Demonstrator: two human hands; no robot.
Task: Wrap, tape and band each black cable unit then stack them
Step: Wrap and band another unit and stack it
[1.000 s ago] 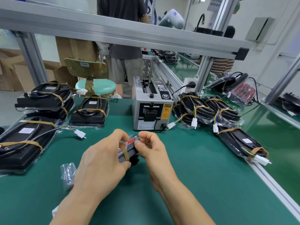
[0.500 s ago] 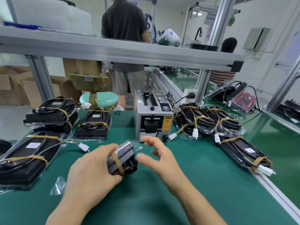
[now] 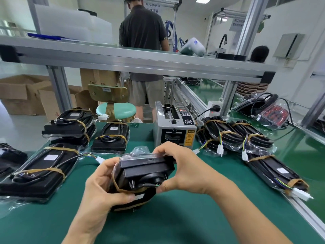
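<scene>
Held just above the near middle of the green table [image 3: 202,217], the black cable unit [image 3: 143,172] is clasped at both ends by the left hand [image 3: 102,186] and right hand [image 3: 184,170], and looks rigid, light, probably slippery in film, so end-gripping suits.

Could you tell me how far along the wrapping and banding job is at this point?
Done: banded units stacked at the left and piled at the right. In hand: the left hand and right hand grip a unit with a band already on. Left: stacking it.
</scene>
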